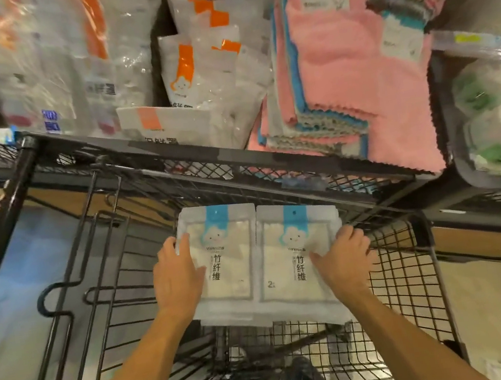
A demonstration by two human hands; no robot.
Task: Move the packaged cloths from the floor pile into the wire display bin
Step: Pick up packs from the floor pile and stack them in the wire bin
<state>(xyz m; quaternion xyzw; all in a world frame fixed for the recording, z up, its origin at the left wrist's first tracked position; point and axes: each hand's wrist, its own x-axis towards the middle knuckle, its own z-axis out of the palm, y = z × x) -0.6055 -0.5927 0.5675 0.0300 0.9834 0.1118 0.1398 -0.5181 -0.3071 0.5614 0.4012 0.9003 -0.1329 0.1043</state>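
- The left hand (177, 274) grasps the left cloth pack (224, 257).
- The right hand (345, 255) grasps the right cloth pack (293, 260).
- Both packs are inside the wire bin (414, 280).

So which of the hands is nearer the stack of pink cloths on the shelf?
Right. The right hand grips the blue-labelled packs just below the pink cloths; the left hand holds the packs' far side, further away.
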